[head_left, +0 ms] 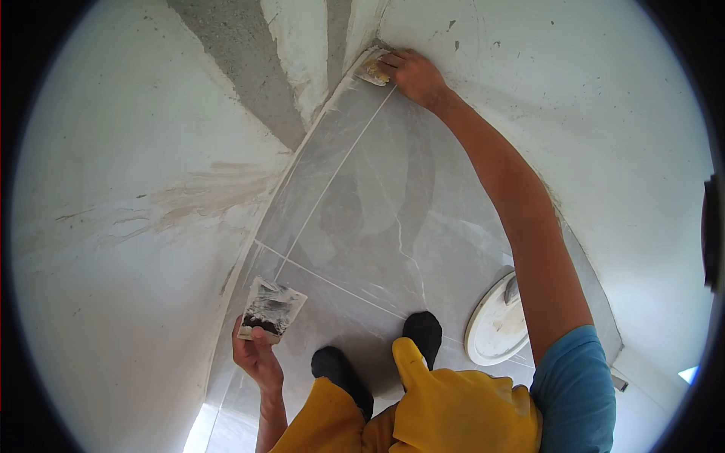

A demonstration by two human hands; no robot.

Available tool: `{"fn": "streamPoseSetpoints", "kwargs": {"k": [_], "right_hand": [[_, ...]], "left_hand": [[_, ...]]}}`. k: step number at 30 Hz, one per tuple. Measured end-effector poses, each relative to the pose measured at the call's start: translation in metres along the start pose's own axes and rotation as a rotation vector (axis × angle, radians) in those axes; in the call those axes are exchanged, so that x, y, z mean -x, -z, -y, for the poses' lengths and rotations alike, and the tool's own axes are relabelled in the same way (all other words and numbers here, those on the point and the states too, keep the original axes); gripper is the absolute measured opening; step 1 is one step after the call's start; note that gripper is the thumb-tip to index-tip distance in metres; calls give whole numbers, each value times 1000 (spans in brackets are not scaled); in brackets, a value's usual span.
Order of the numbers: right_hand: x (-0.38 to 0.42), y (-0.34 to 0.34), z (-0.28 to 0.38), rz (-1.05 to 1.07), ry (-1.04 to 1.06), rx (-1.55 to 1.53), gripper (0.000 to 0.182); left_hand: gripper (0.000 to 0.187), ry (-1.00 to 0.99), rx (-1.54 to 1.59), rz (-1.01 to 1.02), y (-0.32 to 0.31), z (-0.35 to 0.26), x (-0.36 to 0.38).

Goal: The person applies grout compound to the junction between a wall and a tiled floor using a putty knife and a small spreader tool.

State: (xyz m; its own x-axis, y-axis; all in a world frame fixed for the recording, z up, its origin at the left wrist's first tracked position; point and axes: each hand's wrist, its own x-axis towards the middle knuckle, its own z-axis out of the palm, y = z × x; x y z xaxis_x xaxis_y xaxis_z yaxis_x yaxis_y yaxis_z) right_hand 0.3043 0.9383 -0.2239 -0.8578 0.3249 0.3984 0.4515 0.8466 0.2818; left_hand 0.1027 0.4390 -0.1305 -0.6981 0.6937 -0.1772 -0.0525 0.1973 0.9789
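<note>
My left hand [260,361] grips a flat, wide-bladed putty knife [273,308] near the left wall, thumb on top. White paste is smeared over the tool's dark face. At the far corner, my right hand [415,75] is closed on a small flat whitish piece with yellow-brown smears [373,69]; I cannot tell its exact kind. The piece lies right at the corner where the grey tiled floor [355,204] meets the walls, and my fingers partly cover it. Pale joint lines run between the tiles.
Beside my right arm stands a round whitish container [491,332] with a grey object partly in view. My feet in dark socks [423,336] are on the tiles. The left wall [136,249] has brown smears and bare grey strips; another white wall [604,151] bounds the right.
</note>
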Motion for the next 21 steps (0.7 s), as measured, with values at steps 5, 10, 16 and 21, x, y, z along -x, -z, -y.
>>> {"fn": "streamPoseSetpoints", "kwargs": {"k": [5,10,16,21], "right_hand": [[-10,30,-1,342,-117,41,15],[14,52,-7,497,-67,84,14],[55,145,81,162,-538,-659,20],[96,247,233,-34,-394,-1308,30]], "left_hand": [[48,8,12,18,-1,1,-1],[46,0,103,49,-6,-5,-2],[37,395,429,195,-13,4,-4],[32,834,665,230,-26,41,1]]}}
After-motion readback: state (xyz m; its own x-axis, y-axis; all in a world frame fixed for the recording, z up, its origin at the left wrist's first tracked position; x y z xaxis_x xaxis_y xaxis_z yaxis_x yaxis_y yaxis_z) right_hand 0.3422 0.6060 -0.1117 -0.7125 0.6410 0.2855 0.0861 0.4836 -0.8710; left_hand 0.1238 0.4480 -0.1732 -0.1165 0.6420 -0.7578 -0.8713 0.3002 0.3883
